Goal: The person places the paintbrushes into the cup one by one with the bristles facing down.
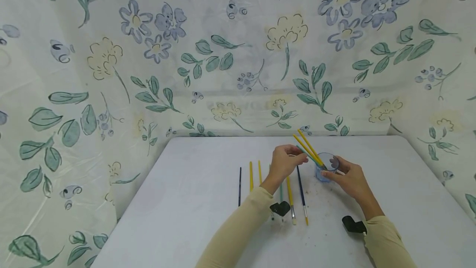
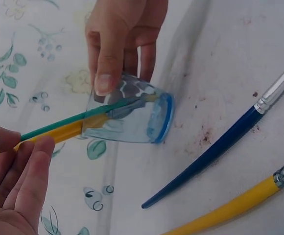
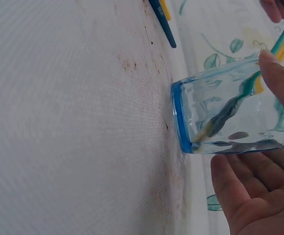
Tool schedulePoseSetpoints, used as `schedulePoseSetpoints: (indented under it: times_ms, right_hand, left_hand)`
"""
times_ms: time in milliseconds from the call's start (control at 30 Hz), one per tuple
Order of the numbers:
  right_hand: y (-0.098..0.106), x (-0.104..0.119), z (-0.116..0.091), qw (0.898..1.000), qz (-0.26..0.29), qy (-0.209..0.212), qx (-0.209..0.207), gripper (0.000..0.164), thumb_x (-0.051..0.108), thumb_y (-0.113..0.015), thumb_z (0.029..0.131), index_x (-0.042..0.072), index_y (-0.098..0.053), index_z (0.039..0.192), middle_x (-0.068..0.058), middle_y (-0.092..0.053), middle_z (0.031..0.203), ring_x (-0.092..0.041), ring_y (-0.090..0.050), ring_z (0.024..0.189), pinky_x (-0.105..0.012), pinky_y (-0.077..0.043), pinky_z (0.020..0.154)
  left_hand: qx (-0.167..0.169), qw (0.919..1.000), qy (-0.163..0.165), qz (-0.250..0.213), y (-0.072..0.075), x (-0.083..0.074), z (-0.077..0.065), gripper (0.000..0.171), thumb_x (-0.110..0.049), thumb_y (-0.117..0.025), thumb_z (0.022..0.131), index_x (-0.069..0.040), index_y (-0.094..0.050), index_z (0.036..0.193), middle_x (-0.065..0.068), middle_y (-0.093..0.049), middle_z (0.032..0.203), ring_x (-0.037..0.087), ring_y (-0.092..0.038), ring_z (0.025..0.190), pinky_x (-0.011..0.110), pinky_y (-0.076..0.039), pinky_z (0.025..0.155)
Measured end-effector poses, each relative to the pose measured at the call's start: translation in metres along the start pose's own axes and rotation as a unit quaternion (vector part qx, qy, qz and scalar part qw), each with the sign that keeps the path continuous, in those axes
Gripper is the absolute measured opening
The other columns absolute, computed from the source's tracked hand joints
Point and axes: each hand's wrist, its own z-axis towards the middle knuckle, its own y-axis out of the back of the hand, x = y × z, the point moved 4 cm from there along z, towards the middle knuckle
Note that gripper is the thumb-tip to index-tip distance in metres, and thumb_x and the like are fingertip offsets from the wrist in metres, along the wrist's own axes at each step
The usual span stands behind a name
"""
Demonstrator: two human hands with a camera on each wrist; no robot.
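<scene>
My right hand holds a clear glass with a blue base, its thumb on one side and fingers on the other. The glass stands on the table in the wrist views. My left hand pinches the handle of a green paintbrush, whose bristle end is inside the glass. Two yellow paintbrushes lean in the same glass, bristles down, handles slanting up to the left. Beside the glass lies a dark blue paintbrush, next to a yellow one.
Further left, a thin dark brush, yellow brushes and a green brush lie in a row, partly hidden by my left arm. The white table has small reddish specks. A floral sheet hangs behind its far edge.
</scene>
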Motion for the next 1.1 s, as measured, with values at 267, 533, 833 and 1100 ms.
schedulePoseSetpoints:
  times_ms: [267, 533, 833, 1100]
  right_hand:
    - [0.0, 0.001, 0.0, 1.0, -0.002, -0.002, 0.0, 0.103, 0.049, -0.079, 0.088, -0.001, -0.027, 0.161, -0.028, -0.041, 0.159, -0.05, -0.039, 0.148, -0.06, -0.044, 0.113]
    - [0.0, 0.0, 0.002, 1.0, -0.005, 0.003, -0.005, 0.101, 0.047, -0.08, 0.088, -0.002, -0.028, 0.16, -0.028, -0.043, 0.158, -0.051, -0.04, 0.147, -0.059, -0.044, 0.113]
    - [0.0, 0.0, 0.001, 1.0, 0.001, -0.01, 0.0, 0.102, 0.046, -0.081, 0.088, 0.0, -0.028, 0.161, -0.028, -0.041, 0.159, -0.051, -0.039, 0.148, -0.059, -0.043, 0.115]
    - [-0.001, -0.001, 0.002, 1.0, 0.004, -0.01, 0.0, 0.101, 0.045, -0.081, 0.088, 0.0, -0.027, 0.161, -0.028, -0.041, 0.159, -0.051, -0.038, 0.148, -0.059, -0.043, 0.115]
  left_hand:
    - [0.003, 0.9997, 0.014, 0.019, 0.006, 0.002, -0.003, 0.015, -0.015, -0.074, 0.094, -0.002, -0.075, 0.102, 0.011, -0.08, 0.094, 0.012, -0.077, 0.08, 0.022, -0.061, 0.078]
    - [0.01, 0.9958, 0.012, 0.09, 0.039, 0.006, -0.007, 0.015, -0.016, -0.073, 0.094, -0.003, -0.076, 0.1, 0.012, -0.079, 0.094, 0.023, -0.078, 0.078, 0.023, -0.06, 0.07]
    - [-0.019, 0.9866, 0.04, 0.157, 0.107, 0.019, -0.011, 0.016, -0.016, -0.071, 0.095, 0.0, -0.074, 0.099, 0.014, -0.078, 0.091, 0.012, -0.072, 0.065, 0.025, -0.06, 0.065]
    - [-0.054, 0.9653, 0.114, 0.229, 0.146, 0.034, -0.024, 0.017, -0.017, -0.073, 0.093, -0.001, -0.074, 0.097, 0.012, -0.077, 0.086, 0.014, -0.071, 0.063, 0.023, -0.052, 0.059]
